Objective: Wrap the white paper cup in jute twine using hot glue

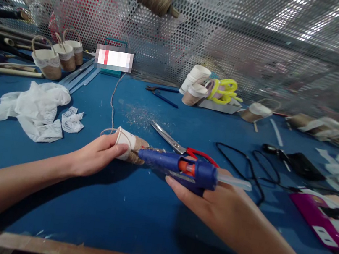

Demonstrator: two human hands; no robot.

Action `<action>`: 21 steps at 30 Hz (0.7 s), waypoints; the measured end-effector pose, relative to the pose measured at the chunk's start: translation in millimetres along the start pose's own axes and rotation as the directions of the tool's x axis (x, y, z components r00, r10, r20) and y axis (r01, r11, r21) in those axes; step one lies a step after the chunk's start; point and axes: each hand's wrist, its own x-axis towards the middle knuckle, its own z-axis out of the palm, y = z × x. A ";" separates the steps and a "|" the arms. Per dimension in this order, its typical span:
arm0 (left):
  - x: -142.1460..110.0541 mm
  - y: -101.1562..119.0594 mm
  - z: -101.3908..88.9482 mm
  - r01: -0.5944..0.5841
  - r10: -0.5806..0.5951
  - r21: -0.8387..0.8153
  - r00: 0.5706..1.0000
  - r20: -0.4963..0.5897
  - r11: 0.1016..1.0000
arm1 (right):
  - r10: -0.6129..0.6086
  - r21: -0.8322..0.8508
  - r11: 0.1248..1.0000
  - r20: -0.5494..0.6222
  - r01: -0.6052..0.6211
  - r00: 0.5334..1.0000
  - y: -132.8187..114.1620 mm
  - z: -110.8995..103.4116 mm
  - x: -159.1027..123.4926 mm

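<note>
My left hand (pixel 104 151) is closed on a paper cup (pixel 137 143) tipped on its side, white near the rim and wrapped in brown burlap lower down. Twine (pixel 113 101) runs from the cup toward the back of the table. In my right hand (pixel 209 201) is a blue hot glue gun (pixel 167 162), its nozzle at the cup's burlap part; whether it touches, I cannot tell. A clear glue stick (pixel 234 181) pokes out of the gun's rear. Scissors with red handles (pixel 170 139) lie just behind the gun.
Crumpled white lace (pixel 36 109) lies left. Several burlap-wrapped cups with handles (pixel 47 64) stand at the back left. Pliers (pixel 161 94), stacked white cups (pixel 192 79) and yellow cord (pixel 224 90) are at the back. A black cable (pixel 242 152) and purple power strip (pixel 315 219) lie right.
</note>
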 end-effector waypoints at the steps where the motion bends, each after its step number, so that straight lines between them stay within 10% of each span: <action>1: 0.1 0.1 0.0 -0.002 0.002 0.007 1.000 -0.001 1.000 | 0.004 0.000 1.000 0.007 -0.004 1.000 -0.4 -0.2 0.1; 21: -0.2 1.2 1.0 -0.035 0.035 0.019 0.999 -0.009 0.999 | -0.236 -0.311 0.927 -0.052 0.209 0.970 -3.2 -6.8 7.5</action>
